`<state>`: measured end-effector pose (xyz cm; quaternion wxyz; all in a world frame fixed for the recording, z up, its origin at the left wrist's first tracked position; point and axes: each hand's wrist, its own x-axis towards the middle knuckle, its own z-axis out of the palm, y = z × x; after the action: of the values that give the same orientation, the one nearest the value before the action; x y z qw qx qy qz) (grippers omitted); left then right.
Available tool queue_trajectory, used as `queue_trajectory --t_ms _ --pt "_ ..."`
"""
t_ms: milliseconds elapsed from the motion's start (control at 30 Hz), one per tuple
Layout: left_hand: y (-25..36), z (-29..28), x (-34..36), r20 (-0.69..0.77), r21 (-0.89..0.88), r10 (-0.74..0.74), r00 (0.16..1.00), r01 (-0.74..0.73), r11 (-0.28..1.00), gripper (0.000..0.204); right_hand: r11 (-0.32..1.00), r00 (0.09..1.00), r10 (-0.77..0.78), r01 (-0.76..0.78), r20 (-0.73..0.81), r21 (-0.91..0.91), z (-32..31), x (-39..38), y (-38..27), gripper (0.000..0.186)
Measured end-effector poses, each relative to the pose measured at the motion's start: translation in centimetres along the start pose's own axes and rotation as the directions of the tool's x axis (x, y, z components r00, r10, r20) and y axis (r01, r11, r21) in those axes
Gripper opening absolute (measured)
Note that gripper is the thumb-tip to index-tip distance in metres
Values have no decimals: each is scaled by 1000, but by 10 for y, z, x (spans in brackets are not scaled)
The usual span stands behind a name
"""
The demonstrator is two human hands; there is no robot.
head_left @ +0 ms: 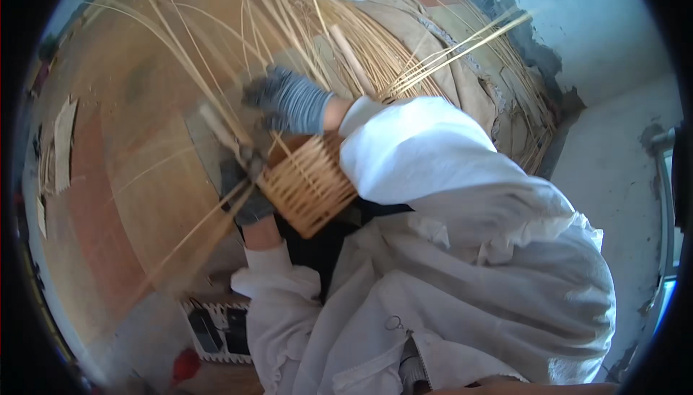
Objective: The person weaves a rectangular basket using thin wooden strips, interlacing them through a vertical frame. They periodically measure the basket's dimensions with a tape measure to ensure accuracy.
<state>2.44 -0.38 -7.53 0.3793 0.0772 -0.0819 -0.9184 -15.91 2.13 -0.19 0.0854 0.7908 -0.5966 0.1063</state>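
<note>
A small woven wicker basket [312, 187] is tilted in front of me, with long pale strands rising and trailing from its rim. My left hand [249, 196], in a dark grey glove, is closed at the basket's left edge, where several strands pass beside the fingers. By that hand, a blurred wooden stick-like handle [219, 126] meets a dark piece at the rim; what kind of tool it is does not show clearly. My right hand [292, 100], in a ribbed grey glove, is above the basket's far side among the strands. Motion smears its fingers.
Bundles of long wicker canes [382, 55] lie on cloth at the far right, beside a wooden rod [351, 59]. A bare plastered wall [613, 135] stands to the right. Flat pale strips [63, 146] lie on the tiled floor at left. A white-edged tray [216, 330] holds dark items.
</note>
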Motion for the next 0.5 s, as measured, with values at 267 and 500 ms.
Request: queue_trajectory --t_ms 267,500 --pt "-52 -1 -56 118 989 593 797 -146 0 29 947 945 -21 124 -327 298 -30 -25 -99 24" --pt "-58 -11 -51 106 992 683 723 -120 -27 33 953 989 106 -131 106 273 -58 -6 -153 15"
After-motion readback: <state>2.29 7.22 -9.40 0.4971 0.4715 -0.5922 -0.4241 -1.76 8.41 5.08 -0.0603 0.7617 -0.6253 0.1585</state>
